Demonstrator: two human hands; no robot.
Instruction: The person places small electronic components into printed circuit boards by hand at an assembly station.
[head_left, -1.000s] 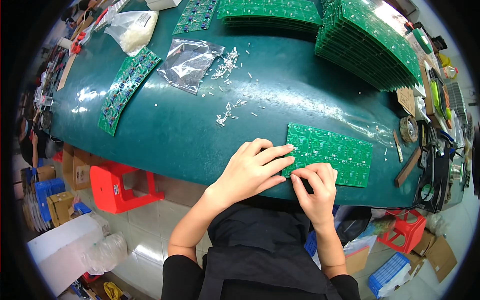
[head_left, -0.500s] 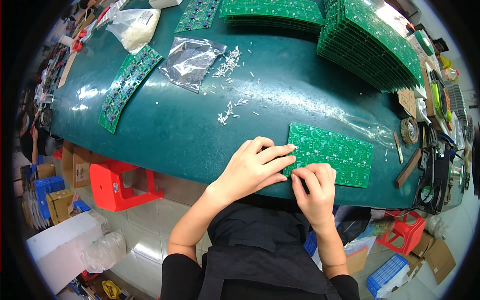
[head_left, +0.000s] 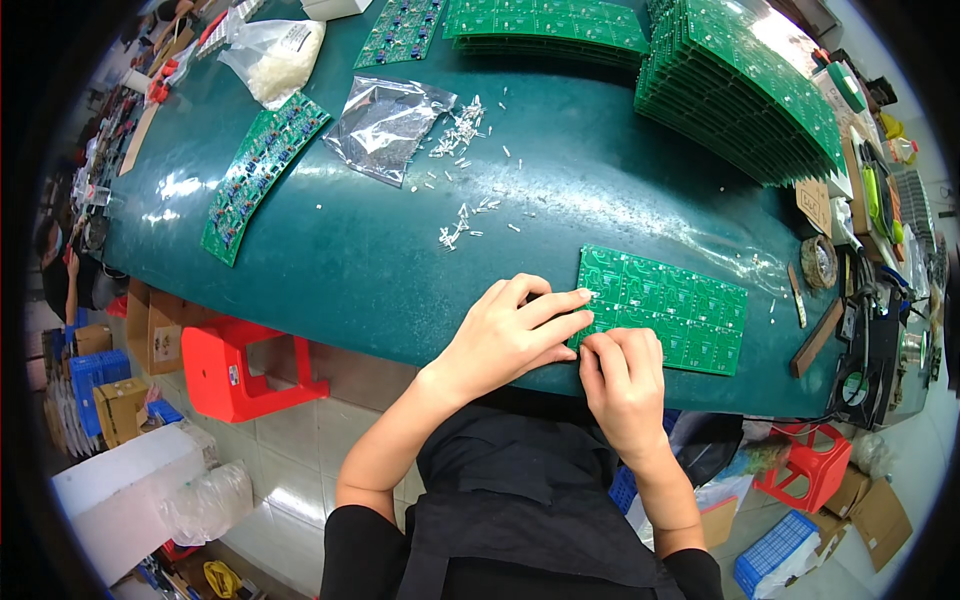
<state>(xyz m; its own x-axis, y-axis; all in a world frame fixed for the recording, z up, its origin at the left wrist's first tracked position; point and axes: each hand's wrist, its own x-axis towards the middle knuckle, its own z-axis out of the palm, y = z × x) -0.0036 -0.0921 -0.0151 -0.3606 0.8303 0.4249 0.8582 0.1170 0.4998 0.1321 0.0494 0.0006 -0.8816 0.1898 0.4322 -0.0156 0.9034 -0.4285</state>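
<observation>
Tabletop: dark green and smooth; glossy streaks of light are reflected across the middle of the frame.
Circuit board, right of centre: a green, semi-gloss face is shown, dotted with pale, shiny spots.
Board stack, upper right: smooth green faces are set above rough-looking, ridged edges.
Small pieces, upper centre: a whitish, shiny finish is seen; metal or plastic cannot be told.
Clear bag, above centre-left: creased plastic film, by which light is sharply reflected.
Red stool, left: smooth plastic, lightly glossed.
Bar, right: brown, matt, wood-like.
Apron, bottom centre: matt black cloth, softly creased.
</observation>
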